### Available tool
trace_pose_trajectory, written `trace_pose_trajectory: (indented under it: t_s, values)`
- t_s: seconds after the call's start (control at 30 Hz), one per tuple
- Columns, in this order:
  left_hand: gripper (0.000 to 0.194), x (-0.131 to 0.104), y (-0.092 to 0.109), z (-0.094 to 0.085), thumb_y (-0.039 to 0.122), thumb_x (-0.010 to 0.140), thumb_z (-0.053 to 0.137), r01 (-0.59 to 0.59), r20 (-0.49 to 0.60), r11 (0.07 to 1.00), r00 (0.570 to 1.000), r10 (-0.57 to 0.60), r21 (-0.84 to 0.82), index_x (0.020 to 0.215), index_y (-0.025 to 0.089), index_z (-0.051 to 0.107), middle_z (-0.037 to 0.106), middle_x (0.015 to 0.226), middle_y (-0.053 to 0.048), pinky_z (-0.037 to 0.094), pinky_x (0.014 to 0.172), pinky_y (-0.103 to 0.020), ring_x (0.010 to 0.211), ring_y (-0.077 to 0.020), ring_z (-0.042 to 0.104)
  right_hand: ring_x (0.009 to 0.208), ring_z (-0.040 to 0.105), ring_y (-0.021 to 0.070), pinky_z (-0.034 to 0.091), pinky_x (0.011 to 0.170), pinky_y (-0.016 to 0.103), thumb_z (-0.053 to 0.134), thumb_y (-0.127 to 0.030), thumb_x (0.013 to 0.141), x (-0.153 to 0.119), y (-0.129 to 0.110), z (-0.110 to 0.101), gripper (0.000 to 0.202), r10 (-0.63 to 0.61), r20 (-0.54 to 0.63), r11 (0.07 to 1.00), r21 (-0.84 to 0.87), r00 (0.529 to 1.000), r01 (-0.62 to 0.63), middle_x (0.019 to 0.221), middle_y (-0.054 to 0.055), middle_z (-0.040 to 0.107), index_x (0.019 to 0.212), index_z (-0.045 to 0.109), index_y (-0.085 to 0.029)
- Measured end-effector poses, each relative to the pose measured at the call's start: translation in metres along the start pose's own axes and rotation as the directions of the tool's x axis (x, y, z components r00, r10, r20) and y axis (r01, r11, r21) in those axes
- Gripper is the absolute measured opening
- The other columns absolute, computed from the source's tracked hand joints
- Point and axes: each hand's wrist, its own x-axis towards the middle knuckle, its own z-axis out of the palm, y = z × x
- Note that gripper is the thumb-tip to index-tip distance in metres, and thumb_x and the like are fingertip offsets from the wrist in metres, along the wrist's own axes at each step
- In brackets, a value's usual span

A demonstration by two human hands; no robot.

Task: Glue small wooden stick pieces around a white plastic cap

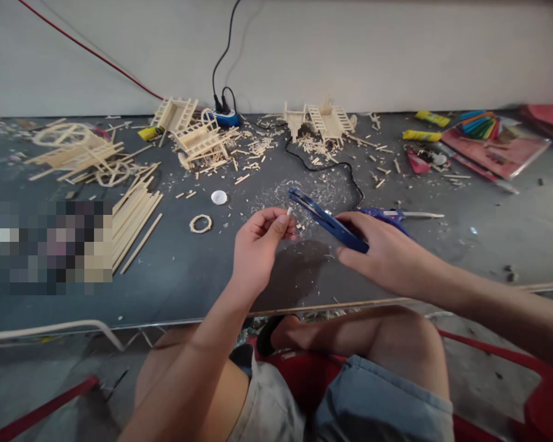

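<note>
My left hand (262, 245) is closed in a pinch. Between its thumb and fingers is a short wooden stick piece (289, 212), its pale end showing. My right hand (382, 245) is wrapped round a long blue hand tool (327, 222) with a slot along it; its exact kind I cannot make out. The tool's far end points up and left, just above and to the right of the pinched piece. Below lie tiny wood bits (299, 226). Left of my hands, a small wooden ring (200, 223) and a white cap (219, 197) rest on the table.
Behind my right hand lies a blue glue gun (382, 214). Loose wooden sticks (136, 224) lie left. Stick-built carts (203, 144), (332, 121) and wheels (64, 134) stand toward the wall. A blue power socket (227, 116), glue tubes (421, 135) and colored sticks (482, 124) sit farther back.
</note>
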Motion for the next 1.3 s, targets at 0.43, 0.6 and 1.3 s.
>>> trace_pose_trajectory:
  t_s: [0.43,0.6,1.3]
  values:
    - [0.005,-0.004,-0.002,0.003,0.020,0.079,0.064,0.021,-0.031,0.995,0.999,-0.024,-0.098,0.078,0.016,0.061,0.063,0.070,0.000,0.051,0.066,-0.025,0.062,-0.0093,0.059,0.103,0.062,0.0288,0.046,0.088,0.039,0.055,-0.033,0.076,-0.003,-0.018,0.025,0.043,0.024,-0.037,0.999,0.025,0.999,-0.023,0.111,0.010,0.065,0.117,0.051,-0.020]
    - [0.007,-0.007,-0.005,0.002,0.019,0.077,0.067,0.013,-0.038,0.990,0.999,-0.019,-0.144,0.075,0.015,0.062,0.063,0.067,0.000,0.052,0.063,-0.023,0.059,-0.0084,0.059,0.095,0.063,0.0281,0.046,0.082,0.038,0.053,-0.033,0.077,-0.006,-0.021,0.028,0.038,0.055,-0.041,0.998,0.019,0.998,-0.054,0.105,0.010,0.064,0.112,0.051,-0.018]
    - [0.032,-0.024,-0.008,-0.014,0.035,0.094,0.043,-0.076,0.108,0.797,0.994,0.014,0.599,0.072,0.017,0.058,0.062,0.065,0.000,0.046,0.063,-0.024,0.060,-0.0130,0.060,0.085,0.060,0.0221,0.043,0.076,0.032,0.052,-0.028,0.075,-0.021,-0.014,0.058,0.025,0.084,0.000,0.984,0.160,0.996,-0.083,0.093,0.007,0.063,0.098,0.049,-0.019]
